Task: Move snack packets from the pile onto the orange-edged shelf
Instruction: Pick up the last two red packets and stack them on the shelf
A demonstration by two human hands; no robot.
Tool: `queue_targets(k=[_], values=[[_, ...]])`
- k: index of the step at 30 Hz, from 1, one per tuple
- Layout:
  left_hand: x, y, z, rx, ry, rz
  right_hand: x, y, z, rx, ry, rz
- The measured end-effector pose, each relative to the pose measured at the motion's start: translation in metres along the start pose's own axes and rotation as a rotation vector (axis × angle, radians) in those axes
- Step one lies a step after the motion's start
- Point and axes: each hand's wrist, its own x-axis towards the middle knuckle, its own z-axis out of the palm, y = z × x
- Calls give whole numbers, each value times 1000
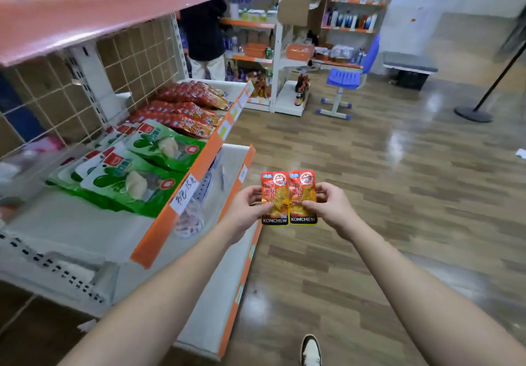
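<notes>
We've got both packets [275, 185] pinched by their sides, left hand [248, 204] on one, right hand [330, 203] on the other. Probably light, floppy, slick foil, so hold the seams.

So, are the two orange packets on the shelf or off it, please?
Off it: left hand and right hand hold the packets over the floor.

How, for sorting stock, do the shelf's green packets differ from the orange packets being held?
Green packets lie overlapped on the shelf; orange packets are held side by side by left hand and right hand. Green packets look larger and lack the orange packets' black bottom band. Both are flat pouches.
</notes>
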Motion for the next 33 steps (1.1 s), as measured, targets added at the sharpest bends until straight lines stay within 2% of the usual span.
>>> queue_targets(k=[7,13,21,29,33], values=[[100,22,18,-4,158,6,128,-22,-36,-38,-136,-25],[176,44,9,16,302,31,230,-52,-37,-36,-271,-83],[267,93,-48,69,416,112,363,-95,12,12,-399,-167],[336,141,-112,190,417,191,452,-146,79,49,-528,-211],[357,153,-139,256,546,237,487,-162,106,60,-569,-228]])
